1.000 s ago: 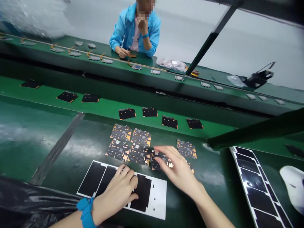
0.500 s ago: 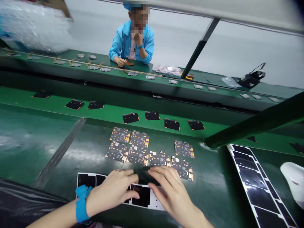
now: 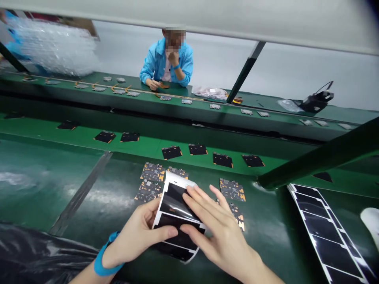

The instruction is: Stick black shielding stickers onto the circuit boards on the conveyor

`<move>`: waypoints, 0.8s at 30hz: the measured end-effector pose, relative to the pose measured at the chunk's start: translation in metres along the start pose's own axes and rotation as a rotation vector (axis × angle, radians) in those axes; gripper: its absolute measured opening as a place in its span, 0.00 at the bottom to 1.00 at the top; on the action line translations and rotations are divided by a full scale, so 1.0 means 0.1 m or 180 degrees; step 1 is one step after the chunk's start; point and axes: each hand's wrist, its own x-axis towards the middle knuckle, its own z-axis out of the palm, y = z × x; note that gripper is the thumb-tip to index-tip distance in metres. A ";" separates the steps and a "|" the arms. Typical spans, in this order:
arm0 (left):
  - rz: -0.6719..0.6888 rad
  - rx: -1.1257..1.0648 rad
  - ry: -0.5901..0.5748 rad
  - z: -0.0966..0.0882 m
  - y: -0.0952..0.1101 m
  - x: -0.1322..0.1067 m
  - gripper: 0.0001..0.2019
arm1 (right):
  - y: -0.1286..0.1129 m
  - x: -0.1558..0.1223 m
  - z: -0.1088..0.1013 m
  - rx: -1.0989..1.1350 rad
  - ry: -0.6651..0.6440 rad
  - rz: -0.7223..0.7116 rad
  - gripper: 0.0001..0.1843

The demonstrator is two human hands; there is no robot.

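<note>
A white-backed strip of black rectangular stickers is held up off the bench and bends in a curve. My left hand grips its left edge, thumb on the front, other fingers behind. The outstretched fingers and thumb of my right hand rest over the strip's front and right side, with one finger raised clear. Beneath and beyond the strip lie circuit boards with copper-coloured patches, such as a board on the right and another board on the left. The strip and my hands hide some boards.
Black-covered boards line a bright green belt beyond the bench. A slanting green post stands at right, beside another sticker strip and a white object. Across sits a person in blue. Black plastic lies lower left.
The sticker strip has been lifted off the bench and turned so its length runs away from me. My right hand has come over its front. The view has shifted slightly.
</note>
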 end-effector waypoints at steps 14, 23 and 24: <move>0.0835 0.2001 0.0056 0.04 0.05 0.03 0.11 | 0.05 0.05 -0.13 0.1607 -0.0530 0.0276 0.19; 0.0639 0.2260 -0.0162 -0.05 0.05 0.05 0.10 | 0.15 0.11 0.00 0.2679 -0.0909 0.0825 0.24; 0.0682 0.2281 -0.0211 -0.05 0.06 0.05 0.10 | 0.16 0.11 0.02 0.2782 -0.0891 0.0946 0.23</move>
